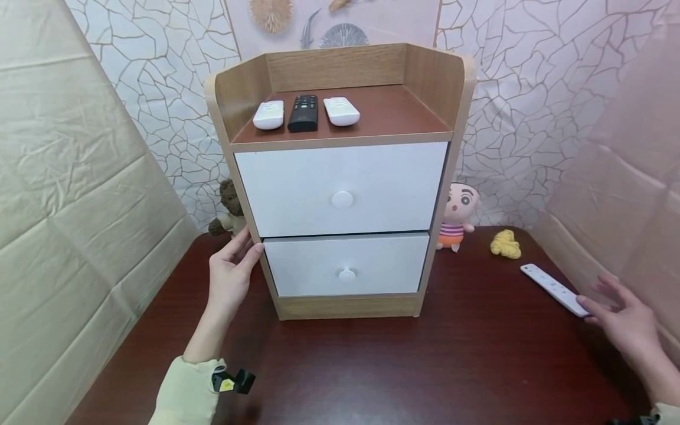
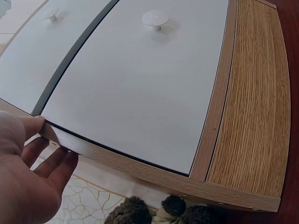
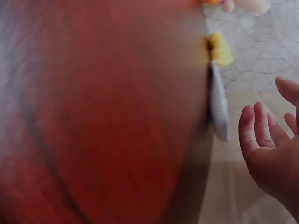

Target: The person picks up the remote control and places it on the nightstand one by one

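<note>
A small wooden cabinet (image 1: pixel 347 307) with two white drawers stands in the middle of the head view. My left hand (image 1: pixel 229 274) grips its left side edge, thumb on the front edge and fingers bent against the outer side, as the left wrist view shows. Both the upper drawer (image 1: pixel 297 195) and the lower drawer (image 1: pixel 303 268) look closed. At the far right a white remote control (image 1: pixel 552 289) lies on the table. My right hand (image 1: pixel 627 321) is by its near end, fingers loosely bent; in the right wrist view a gap shows between the hand and the remote.
On the cabinet top lie a white remote (image 1: pixel 268 115), a black remote (image 1: pixel 304 113) and another white remote (image 1: pixel 342 111). A brown plush toy (image 1: pixel 229 200), a cartoon doll (image 1: pixel 458 212) and a yellow crumpled item (image 1: pixel 505 244) are at the back of the dark table (image 1: pixel 372 366).
</note>
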